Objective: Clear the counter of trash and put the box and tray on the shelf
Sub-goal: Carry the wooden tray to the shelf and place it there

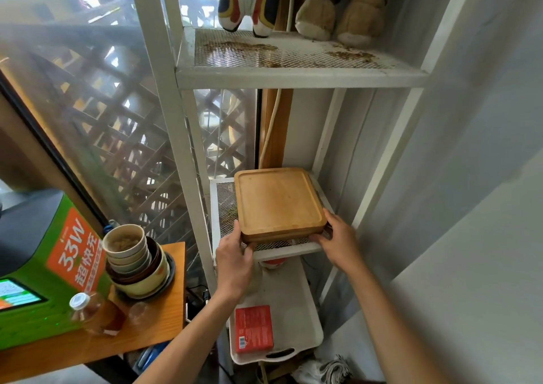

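A square wooden tray (277, 200) lies on the middle mesh shelf (219, 201) of a white metal rack. My left hand (233, 261) grips its near left corner and my right hand (342, 239) grips its near right corner. One level down, a red box (254, 328) lies on a white plastic tray (296, 304). On the wooden counter (164, 325) to the left lie a plastic bottle (94, 310) of brown liquid on its side and a clear cup (141, 311).
A stack of bowls (138, 261) stands on the counter beside a green machine (44, 269). Stuffed toys (302, 2) sit on the rack's top shelf (293, 74). A window with lattice is at the left, a grey wall at the right. Cloth (329, 369) lies on the floor.
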